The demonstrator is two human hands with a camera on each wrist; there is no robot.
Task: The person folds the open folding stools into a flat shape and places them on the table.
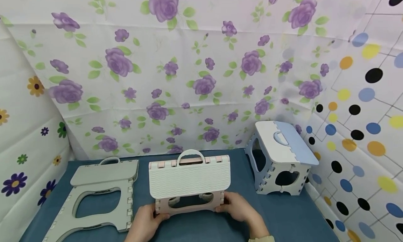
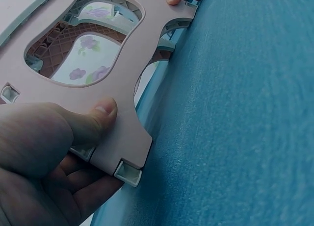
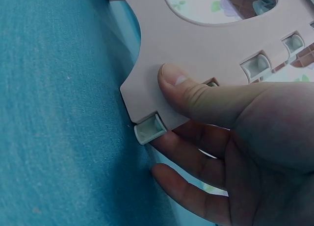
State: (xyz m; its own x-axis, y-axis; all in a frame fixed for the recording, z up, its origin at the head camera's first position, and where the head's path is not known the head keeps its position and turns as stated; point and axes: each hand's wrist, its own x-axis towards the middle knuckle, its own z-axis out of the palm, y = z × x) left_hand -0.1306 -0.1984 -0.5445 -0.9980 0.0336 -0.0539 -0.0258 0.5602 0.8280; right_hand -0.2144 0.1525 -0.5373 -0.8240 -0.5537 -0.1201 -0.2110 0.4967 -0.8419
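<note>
A folding step stool [image 1: 189,179], with a pale woven-textured top and pink legs, stands unfolded or partly unfolded at the front middle of the blue surface. My left hand [image 1: 145,219] grips its near leg panel at the lower left corner; the left wrist view shows the thumb on the pink panel [image 2: 130,103] and the fingers behind it. At the lower right corner my right hand [image 1: 237,207] pinches the same panel, with its thumb on the pink face [image 3: 147,49] and its fingers behind. A carry handle [image 1: 190,152] arches up at the stool's far edge.
To the left lies a grey-green folding stool [image 1: 104,172], folded flat. A blue and white stool [image 1: 280,158] stands unfolded at the back right. Flowered cloth [image 1: 189,70] hangs behind the blue surface [image 1: 277,214], and dotted cloth [image 1: 362,130] hangs on the right.
</note>
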